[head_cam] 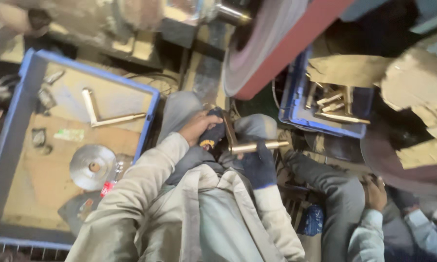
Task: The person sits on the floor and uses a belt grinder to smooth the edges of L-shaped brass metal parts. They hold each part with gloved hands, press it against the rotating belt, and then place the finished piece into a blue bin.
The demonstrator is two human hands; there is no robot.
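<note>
My right hand [259, 166], in a dark blue glove, is closed around an L-shaped brass pipe [257, 145] held over my lap. My left hand [196, 127] is bare and grips a dark cloth [212, 136] wrapped at the pipe's bent end. Just above the pipe is a large wheel carrying a reddish abrasive belt [262, 53]. The pipe's straight leg points right, its tip bare and shiny.
A blue crate [27, 97] at left holds another L-shaped brass pipe [95, 114], a metal disc [91, 166] and a small bottle [112, 179]. A second blue crate [296, 114] at right holds several brass pieces. Another person's hand [376, 194] rests on a knee at lower right.
</note>
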